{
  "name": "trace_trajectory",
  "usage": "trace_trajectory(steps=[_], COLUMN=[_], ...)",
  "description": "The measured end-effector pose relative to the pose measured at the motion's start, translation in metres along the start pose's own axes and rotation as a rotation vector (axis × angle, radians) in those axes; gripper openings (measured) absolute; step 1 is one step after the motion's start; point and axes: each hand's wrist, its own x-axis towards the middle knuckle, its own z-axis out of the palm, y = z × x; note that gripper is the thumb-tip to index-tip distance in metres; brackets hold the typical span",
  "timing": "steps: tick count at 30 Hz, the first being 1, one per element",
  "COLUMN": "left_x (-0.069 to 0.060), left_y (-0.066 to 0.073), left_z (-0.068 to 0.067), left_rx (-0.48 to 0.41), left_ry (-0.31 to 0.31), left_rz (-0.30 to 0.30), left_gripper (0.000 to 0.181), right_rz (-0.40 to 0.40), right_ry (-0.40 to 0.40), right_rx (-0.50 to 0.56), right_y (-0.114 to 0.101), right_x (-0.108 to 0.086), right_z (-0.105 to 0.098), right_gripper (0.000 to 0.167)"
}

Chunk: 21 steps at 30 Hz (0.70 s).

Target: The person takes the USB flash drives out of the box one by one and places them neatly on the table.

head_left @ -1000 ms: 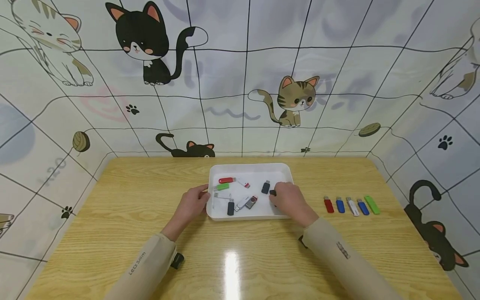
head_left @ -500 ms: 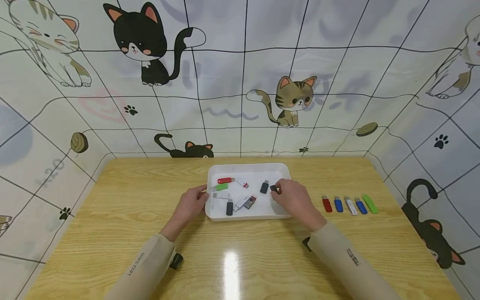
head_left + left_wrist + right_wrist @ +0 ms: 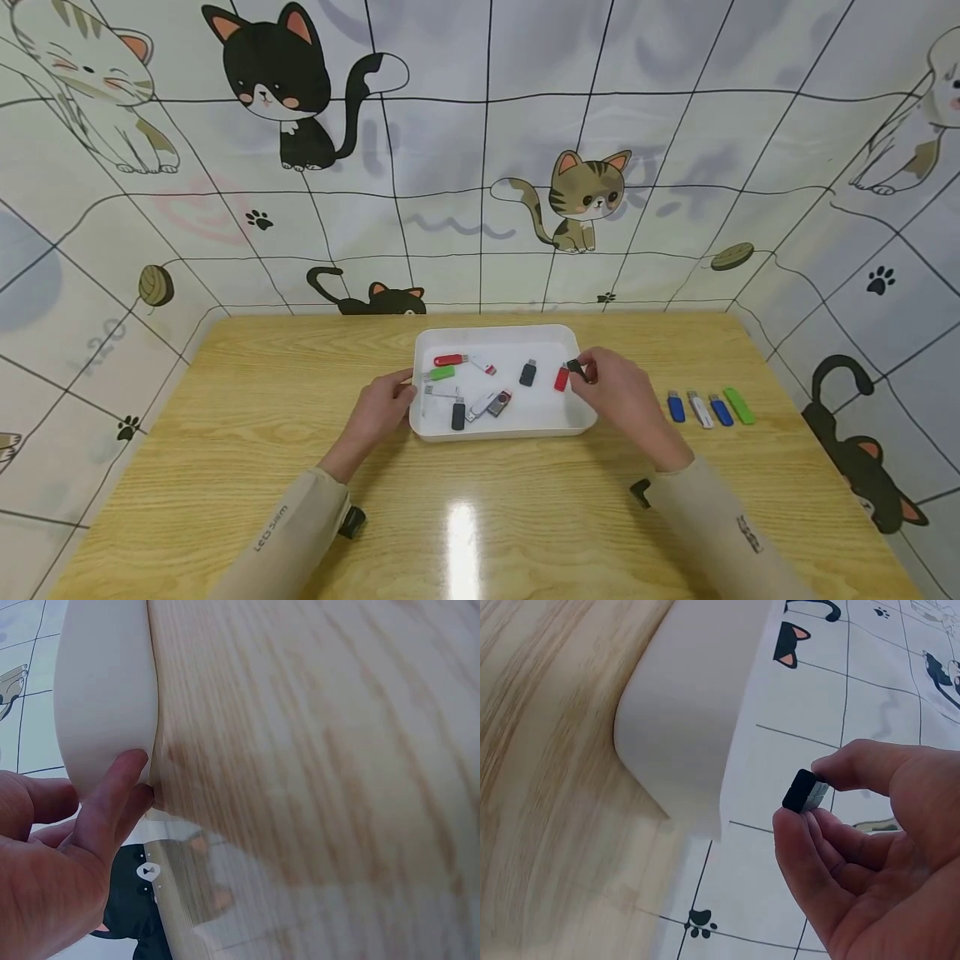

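Observation:
In the head view my left hand [image 3: 381, 406] grips the left rim of a white tray [image 3: 498, 337]; its fingers lie against the outer wall. Thumb and fingers of my right hand [image 3: 621, 393] pinch a black USB stick [image 3: 802, 790] with a metal plug, above the tray's right edge. Inside the tray, close to that hand, lies a red USB stick [image 3: 561, 379]. Further left are two dark sticks, one of them a black USB stick [image 3: 528, 372], plus a swivel USB stick [image 3: 499, 403], a green USB stick [image 3: 441, 374], another red USB stick [image 3: 450, 360] and several white ones.
Right of the tray on the wooden table [image 3: 285, 400] is a row: a blue USB stick [image 3: 676, 407], a white USB stick [image 3: 701, 409], a second blue one and a green USB stick [image 3: 739, 406]. A cat-patterned cloth [image 3: 450, 150] surrounds the table.
My right hand has lifted the black USB stick and carried it right to the tray's edge. This uncovers a red stick in the tray, while the row's red stick is now hidden behind the hand.

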Motion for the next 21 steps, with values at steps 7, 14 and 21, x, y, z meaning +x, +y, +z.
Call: trace_trajectory(steps=[7,14,21], left_x=[-0.001,-0.001,-0.002], left_y=[0.000,0.001,0.002], left_z=[0.000,-0.001,-0.001], left_rx=[0.002,0.005,0.000], left_ry=[0.002,-0.001,-0.004], left_rz=[0.001,0.009,0.004], left_gripper=[0.046,0.045,0.045], right_rz=[0.021,0.047,0.095], right_ry=[0.025,0.050,0.033], right_rx=[-0.008,-0.024,-0.045], right_y=[0.014,0.033,0.052], right_x=[-0.010,-0.021,-0.025], right_z=[-0.016,-0.030,-0.036], right_gripper=[0.031,0.035,0.040])
